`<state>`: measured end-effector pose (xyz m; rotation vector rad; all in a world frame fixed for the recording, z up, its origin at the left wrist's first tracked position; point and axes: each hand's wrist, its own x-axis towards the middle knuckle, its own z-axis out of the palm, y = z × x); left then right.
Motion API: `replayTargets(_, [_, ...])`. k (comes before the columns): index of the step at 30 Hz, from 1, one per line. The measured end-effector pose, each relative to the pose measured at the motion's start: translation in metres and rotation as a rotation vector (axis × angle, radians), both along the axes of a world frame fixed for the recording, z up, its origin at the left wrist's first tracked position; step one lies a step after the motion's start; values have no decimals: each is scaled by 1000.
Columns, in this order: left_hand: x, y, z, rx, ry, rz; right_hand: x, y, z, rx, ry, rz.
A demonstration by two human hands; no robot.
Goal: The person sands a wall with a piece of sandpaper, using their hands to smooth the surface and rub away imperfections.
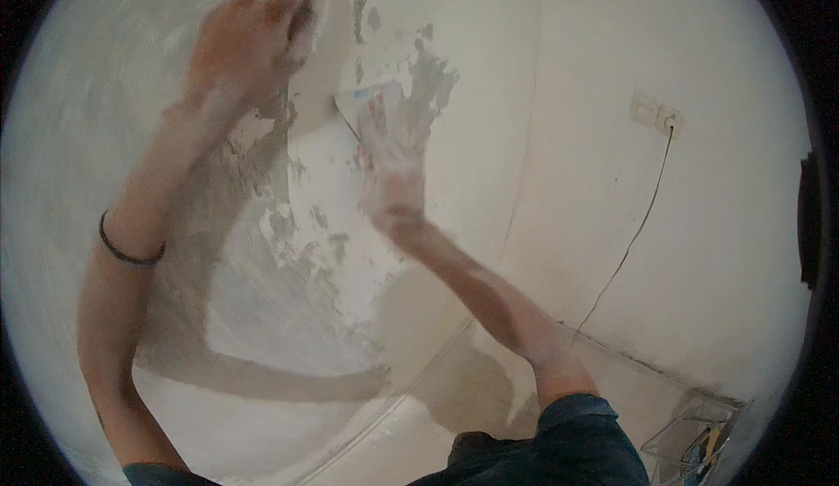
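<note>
My right hand (396,171), blurred and coated with pale dust, lies against the wall over a thin flat tool (349,104). White with a blue mark and a dark edge, the tool may be a filling knife or scraper. Its lower part is hidden under my fingers. Higher up on the left, my left hand (246,47) is dusty and blurred near the top rim. Its fingertips run out of sight, so any hold is unclear. Between and below the hands, the plastered wall (321,151) has ragged grey patches (432,83) among white areas.
A double wall socket (657,115) with a plugged-in thin cord (632,240) is on the adjoining wall at right. The cord drops toward the floor (393,440). At lower right, a wire-framed item (688,430) stands by the wall, its contents unclear.
</note>
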<state>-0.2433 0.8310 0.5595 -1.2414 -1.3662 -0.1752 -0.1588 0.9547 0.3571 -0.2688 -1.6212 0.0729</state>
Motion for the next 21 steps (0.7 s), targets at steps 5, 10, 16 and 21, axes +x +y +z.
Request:
replayTargets(5, [-3, -2, 30, 96, -1, -482, 19, 25, 101, -136, 90, 3])
replayTargets(10, [-14, -9, 27, 72, -98, -419, -12, -6, 4, -18, -18, -92])
replayTargets(16, [-7, -7, 37, 105, -116, -479, 15, 7, 81, 2, 12, -126])
replayTargets(21, [-26, -16, 37, 88, -169, -443, -11, -21, 16, 17, 23, 8])
